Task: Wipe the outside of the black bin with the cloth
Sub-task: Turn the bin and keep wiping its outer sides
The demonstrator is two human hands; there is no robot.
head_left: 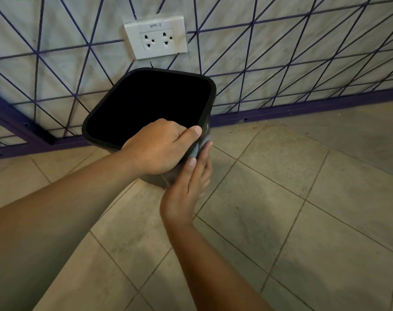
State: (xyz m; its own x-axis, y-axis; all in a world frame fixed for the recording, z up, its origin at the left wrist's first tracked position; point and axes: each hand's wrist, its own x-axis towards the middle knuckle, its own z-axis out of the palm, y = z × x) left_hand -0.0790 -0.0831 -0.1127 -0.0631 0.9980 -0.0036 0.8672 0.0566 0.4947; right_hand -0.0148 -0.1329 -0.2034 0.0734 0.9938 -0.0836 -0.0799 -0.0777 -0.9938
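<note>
Legible text: one marking only, "BPP-2", in small dark capitals; the first character could be an 8 rather than a B.
Carrier: white rectangular plastic double socket plate [156, 37], with the marking centred along its upper edge, above the two sets of pin holes.
Position of carrier: mounted on the pale wall crossed by purple lines [280, 52], in the upper middle of the head view, directly above the far rim of the black square plastic bin [105, 104].
Bin: no label, brand or number can be read on it.
Blue-grey cloth [196, 149]: no tag or print can be read.
</note>
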